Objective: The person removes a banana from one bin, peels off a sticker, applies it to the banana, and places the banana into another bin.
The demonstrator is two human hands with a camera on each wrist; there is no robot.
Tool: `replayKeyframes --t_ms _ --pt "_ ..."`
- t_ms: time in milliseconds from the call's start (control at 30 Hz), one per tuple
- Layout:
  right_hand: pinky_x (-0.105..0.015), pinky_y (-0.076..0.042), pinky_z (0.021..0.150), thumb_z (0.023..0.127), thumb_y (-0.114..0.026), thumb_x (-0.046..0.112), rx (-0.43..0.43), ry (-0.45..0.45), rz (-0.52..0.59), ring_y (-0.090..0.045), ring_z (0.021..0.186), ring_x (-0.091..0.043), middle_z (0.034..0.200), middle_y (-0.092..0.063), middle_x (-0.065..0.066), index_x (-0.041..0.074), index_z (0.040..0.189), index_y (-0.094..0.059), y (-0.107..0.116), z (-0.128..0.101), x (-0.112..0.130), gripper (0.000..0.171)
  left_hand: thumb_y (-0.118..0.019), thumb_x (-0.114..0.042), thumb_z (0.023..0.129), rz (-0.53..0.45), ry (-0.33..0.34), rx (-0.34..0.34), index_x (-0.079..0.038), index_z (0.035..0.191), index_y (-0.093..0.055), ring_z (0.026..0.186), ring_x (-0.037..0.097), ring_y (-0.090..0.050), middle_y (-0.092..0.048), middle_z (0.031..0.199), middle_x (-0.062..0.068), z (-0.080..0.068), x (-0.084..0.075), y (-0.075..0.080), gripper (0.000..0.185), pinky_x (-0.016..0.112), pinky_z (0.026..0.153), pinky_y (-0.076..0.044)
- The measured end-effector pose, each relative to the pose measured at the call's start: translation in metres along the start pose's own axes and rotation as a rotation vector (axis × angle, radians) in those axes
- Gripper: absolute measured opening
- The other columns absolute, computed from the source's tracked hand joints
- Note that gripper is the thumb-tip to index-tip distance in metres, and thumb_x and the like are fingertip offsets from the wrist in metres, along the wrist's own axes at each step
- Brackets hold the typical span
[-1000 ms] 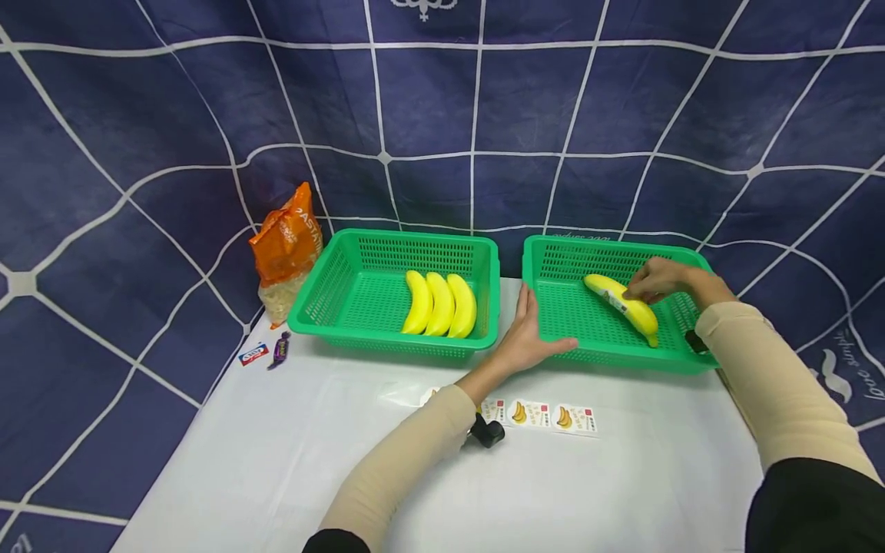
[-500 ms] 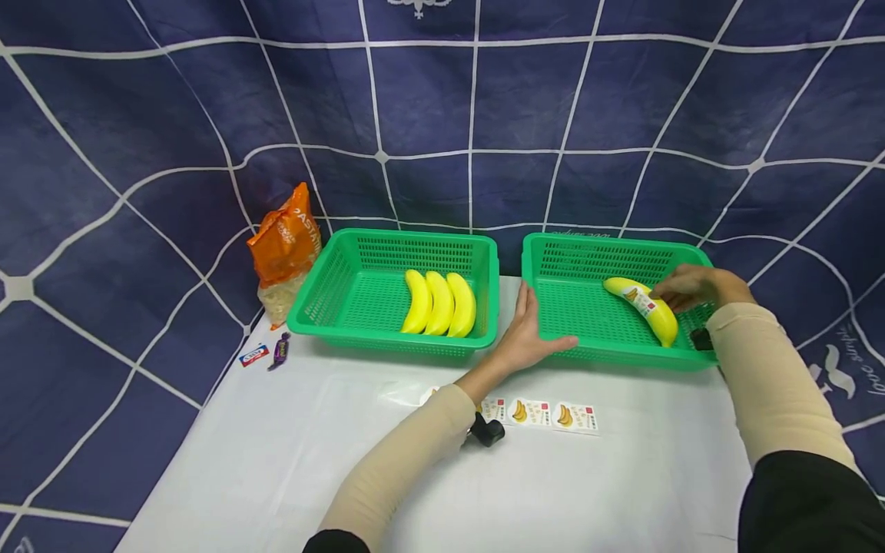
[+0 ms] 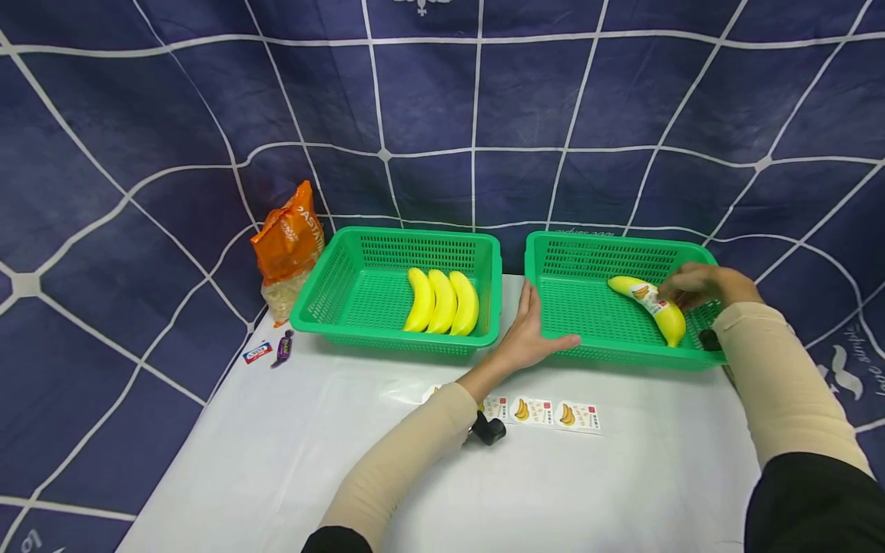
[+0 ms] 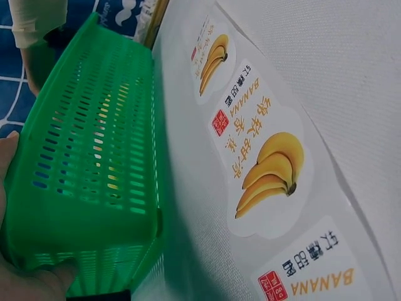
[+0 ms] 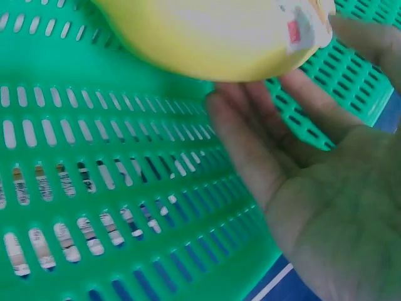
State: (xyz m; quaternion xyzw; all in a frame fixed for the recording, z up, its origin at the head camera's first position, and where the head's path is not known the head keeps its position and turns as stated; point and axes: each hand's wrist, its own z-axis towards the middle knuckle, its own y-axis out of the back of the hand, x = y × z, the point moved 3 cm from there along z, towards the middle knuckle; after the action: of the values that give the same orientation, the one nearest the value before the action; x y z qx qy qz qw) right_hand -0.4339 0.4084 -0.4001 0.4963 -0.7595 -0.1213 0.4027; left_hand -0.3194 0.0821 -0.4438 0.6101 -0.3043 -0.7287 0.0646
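A yellow banana [image 3: 671,326] with a printed label [image 3: 644,296] round its middle lies slantwise in the right green basket [image 3: 574,303]. My right hand [image 3: 700,283] grips it from the right. In the right wrist view the thumb is at the label's edge, and the fingers [image 5: 244,132] are bent against the banana's underside. My left hand [image 3: 528,338] rests against the same basket's left end, fingers straight and thumb stretched along the near side. The basket wall [image 4: 81,219] hides part of that hand in the left wrist view.
Three bananas [image 3: 442,303] lie in the left green basket [image 3: 353,299]. A strip of banana labels [image 3: 549,413] is on the white table, partly under my left forearm. An orange bag [image 3: 286,250] and two small wrapped sweets [image 3: 283,348] are at the left.
My right hand has shifted right within the basket, bringing the banana along. The banana has turned, so its label now shows more. The left hand keeps its place.
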Motion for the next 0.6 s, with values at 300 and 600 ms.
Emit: replayKeyframes --t_ms 300,600 --pt "-0.026 -0.054 0.063 0.088 -0.070 0.032 -0.058 -0.066 -0.242 -0.054 0.061 -0.010 0.064 -0.054 0.002 0.009 0.067 -0.057 -0.012 0.004 0.013 0.034 -0.072 -0.050 0.083 -0.002 0.001 0.013 -0.008 0.156 0.006 0.151 0.027 -0.015 0.026 0.161 -0.007 0.000 -0.002 0.000 0.115 0.043 0.118 -0.031" --pt "-0.029 -0.058 0.067 0.084 -0.073 0.030 -0.069 -0.093 -0.314 -0.060 0.068 -0.018 0.075 -0.060 -0.010 -0.004 0.088 -0.058 -0.014 0.012 0.020 0.038 -0.073 -0.050 0.083 0.000 0.013 0.007 -0.010 0.156 0.007 0.151 0.026 -0.013 0.026 0.161 -0.007 0.000 -0.002 0.002 0.115 0.042 0.119 -0.031"
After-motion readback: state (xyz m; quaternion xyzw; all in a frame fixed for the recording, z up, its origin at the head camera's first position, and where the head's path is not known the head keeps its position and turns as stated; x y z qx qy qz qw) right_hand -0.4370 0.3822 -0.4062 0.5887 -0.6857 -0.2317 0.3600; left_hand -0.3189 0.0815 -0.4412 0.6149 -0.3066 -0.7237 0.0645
